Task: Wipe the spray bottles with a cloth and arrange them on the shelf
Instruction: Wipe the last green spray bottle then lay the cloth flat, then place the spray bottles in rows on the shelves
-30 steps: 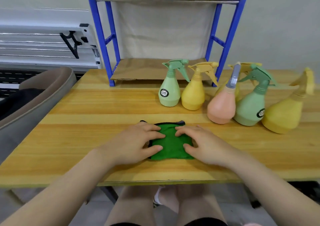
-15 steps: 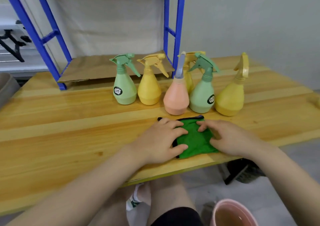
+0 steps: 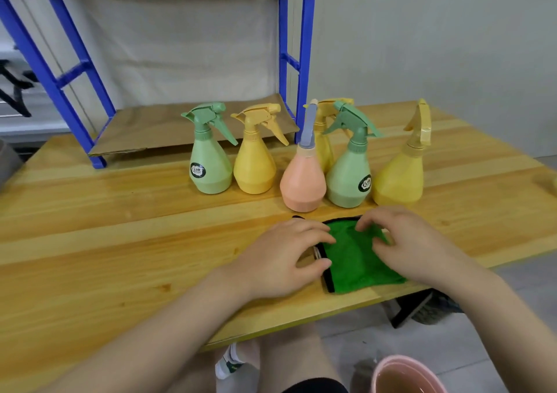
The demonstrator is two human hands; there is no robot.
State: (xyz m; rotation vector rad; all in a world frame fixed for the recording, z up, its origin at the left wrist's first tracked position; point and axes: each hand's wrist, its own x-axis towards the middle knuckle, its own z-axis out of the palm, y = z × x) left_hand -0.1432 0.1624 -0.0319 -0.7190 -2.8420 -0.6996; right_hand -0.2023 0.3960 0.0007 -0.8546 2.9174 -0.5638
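Lying flat on the wooden table (image 3: 120,242), close to its near edge, a folded green cloth (image 3: 355,257) with black trim is seen between 2 bare hands. The left hand (image 3: 280,260) is placed palm-down on the cloth's left edge; its fingers are loosely curved, and the thumb and forefinger tips are set against the black trim, though a firm pinch cannot be confirmed. The right hand (image 3: 413,242) is laid over the cloth's right part, with its fingers bent and their tips pressed into the fabric, which is slightly bunched there.

6 spray bottles are stood upright on the table just beyond the cloth. From left to right, the following are found: a green bottle (image 3: 209,163) with a round dark label, a yellow bottle (image 3: 254,163), a pink bottle (image 3: 303,181) with a grey spray head, a 2nd green bottle (image 3: 348,175) with a label, and a yellow bottle at the far right (image 3: 399,178). A further yellow bottle (image 3: 322,139) is partly hidden behind the pink one. The pink bottle is positioned nearest to the cloth.

A blue metal shelf (image 3: 289,61) is stood at the far side of the table, behind the bottles; its lower level is lined with brown cardboard (image 3: 156,127). A pink bucket (image 3: 404,374) is seen on the floor at the lower right.
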